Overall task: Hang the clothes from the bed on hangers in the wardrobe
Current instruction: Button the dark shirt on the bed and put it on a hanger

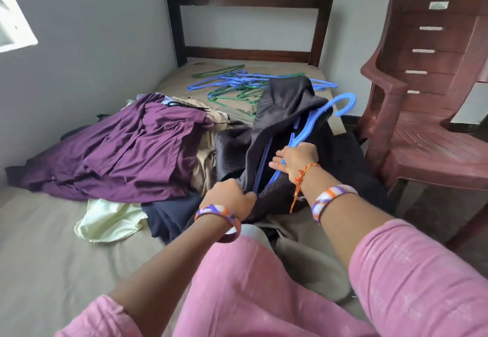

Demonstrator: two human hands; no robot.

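A black garment [282, 109] is lifted over the bed [52, 257], draped on a blue hanger [314, 117] whose hook sticks out to the right. My right hand [295, 162] grips the hanger's lower arm. My left hand [232, 196] pinches the garment's lower edge. A purple garment [126, 151] lies spread to the left, with beige clothes [206, 162], a pale yellow piece [108, 220] and a navy piece [171, 217] around it. Several loose blue and green hangers [237, 83] lie near the headboard.
A dark wooden headboard [248, 1] stands against the far wall. A maroon plastic chair [427, 93] stands close to the bed's right side. A window [13, 27] is on the left wall. No wardrobe is in view.
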